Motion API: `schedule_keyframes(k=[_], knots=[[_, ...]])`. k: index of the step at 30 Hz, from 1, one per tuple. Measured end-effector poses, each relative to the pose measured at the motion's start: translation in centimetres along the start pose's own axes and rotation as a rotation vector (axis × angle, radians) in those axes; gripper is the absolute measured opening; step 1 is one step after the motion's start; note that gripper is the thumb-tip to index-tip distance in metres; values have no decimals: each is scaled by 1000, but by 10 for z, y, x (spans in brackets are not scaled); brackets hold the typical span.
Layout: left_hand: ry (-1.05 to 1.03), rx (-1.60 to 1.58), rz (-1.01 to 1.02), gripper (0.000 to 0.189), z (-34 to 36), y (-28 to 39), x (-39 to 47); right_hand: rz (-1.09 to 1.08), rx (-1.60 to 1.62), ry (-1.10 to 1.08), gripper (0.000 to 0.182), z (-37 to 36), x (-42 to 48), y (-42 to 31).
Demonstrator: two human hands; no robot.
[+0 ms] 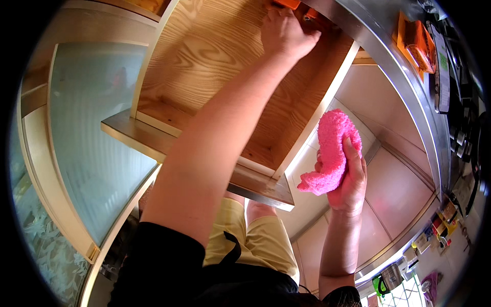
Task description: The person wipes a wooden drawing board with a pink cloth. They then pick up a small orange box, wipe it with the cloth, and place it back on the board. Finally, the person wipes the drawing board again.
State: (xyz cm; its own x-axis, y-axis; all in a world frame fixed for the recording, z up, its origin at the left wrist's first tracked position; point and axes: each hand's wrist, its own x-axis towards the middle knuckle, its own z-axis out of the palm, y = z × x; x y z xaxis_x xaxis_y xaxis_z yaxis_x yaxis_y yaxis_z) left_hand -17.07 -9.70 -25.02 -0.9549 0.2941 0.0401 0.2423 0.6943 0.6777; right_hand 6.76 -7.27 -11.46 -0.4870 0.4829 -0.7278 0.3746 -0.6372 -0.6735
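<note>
A wooden drawer (215, 69) stands pulled out from under a counter with a metal edge. My left hand (287, 36) reaches into its far part, close to orange packets (287, 4) that are partly cut off by the frame's top edge. The fingertips are bent and partly hidden, so whether they touch a packet is unclear. To the right of the drawer, my right hand (349, 176) grips a folded pink fluffy cloth (332, 153), thumb on the near side.
The metal counter edge (406, 76) curves along the right, with an orange packet (418, 46) on the counter. A metal mug (392, 276) is at the lower right. Frosted glass cabinet panels (99, 115) stand at the left. The drawer's front (264, 186) juts towards my legs.
</note>
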Motion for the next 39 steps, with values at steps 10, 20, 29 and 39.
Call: schedule_keyframes(k=[10, 20, 29, 39], knots=[[285, 264, -85, 26, 75, 21, 5, -8, 45, 72, 38, -33, -16, -1], [181, -2, 106, 63, 38, -10, -27, 89, 227, -40, 41, -44, -5, 10], [-166, -479, 328, 60, -180, 61, -140, -225, 321, -381, 65, -20, -53, -41], [-301, -328, 714, 65, -264, 157, -154, -562, 105, -616, 25, -17, -116, -93]])
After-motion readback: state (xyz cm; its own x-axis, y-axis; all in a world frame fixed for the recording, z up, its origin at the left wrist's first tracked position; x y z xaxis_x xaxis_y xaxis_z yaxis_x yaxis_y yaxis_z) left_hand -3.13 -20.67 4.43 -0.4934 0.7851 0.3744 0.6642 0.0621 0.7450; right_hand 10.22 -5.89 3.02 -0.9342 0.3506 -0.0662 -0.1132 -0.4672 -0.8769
